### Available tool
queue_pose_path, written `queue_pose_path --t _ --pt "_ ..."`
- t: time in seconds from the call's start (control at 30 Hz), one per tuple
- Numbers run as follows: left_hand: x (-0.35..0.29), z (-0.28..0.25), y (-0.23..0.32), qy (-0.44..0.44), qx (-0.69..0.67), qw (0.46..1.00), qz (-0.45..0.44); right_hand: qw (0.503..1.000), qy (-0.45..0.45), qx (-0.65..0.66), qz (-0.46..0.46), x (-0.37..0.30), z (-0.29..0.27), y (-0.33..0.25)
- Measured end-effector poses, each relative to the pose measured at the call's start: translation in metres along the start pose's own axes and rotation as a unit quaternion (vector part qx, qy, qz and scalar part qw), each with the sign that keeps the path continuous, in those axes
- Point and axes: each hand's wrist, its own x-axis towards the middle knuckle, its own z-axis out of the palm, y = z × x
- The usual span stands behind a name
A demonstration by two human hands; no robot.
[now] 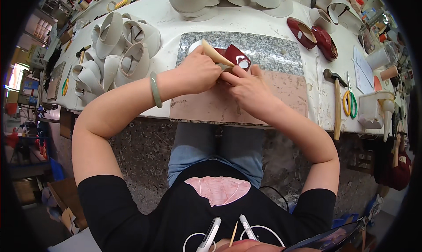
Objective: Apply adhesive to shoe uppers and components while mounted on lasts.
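Observation:
A dark red glossy shoe upper (233, 54) with a tan lining (213, 54) is held between my two hands over the work boards. On its left side, my left hand (200, 70) is closed, fingers curled round the edge next to the tan lining. My right hand (249, 87) pinches the near edge of the upper, close to my left fingertips. The fingers of both hands hide the exact spot where they meet. A white oval shows inside the red part. Beneath lie a pinkish-brown board (281, 96) and a speckled grey slab (272, 50).
Pale grey shoe uppers (132, 36) are piled at left, more (193, 1) at the far edge. Two finished-looking red uppers (324, 42) lie at right. Nearer are a hammer (337, 102), scissors (350, 98) and a white tub (372, 113) with a pointed bottle (387, 111).

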Motion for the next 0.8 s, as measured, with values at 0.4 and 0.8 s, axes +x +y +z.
queue_pose_path --t 0.4,0.8 --pt "-0.007 -0.008 -0.014 -0.069 -0.132 0.984 -0.099 0.997 0.067 0.039 -0.029 -0.004 0.017 0.011" --pt "-0.016 0.001 -0.014 0.039 -0.104 0.994 -0.004 0.999 0.050 -0.012 -0.017 0.009 0.023 -0.007"
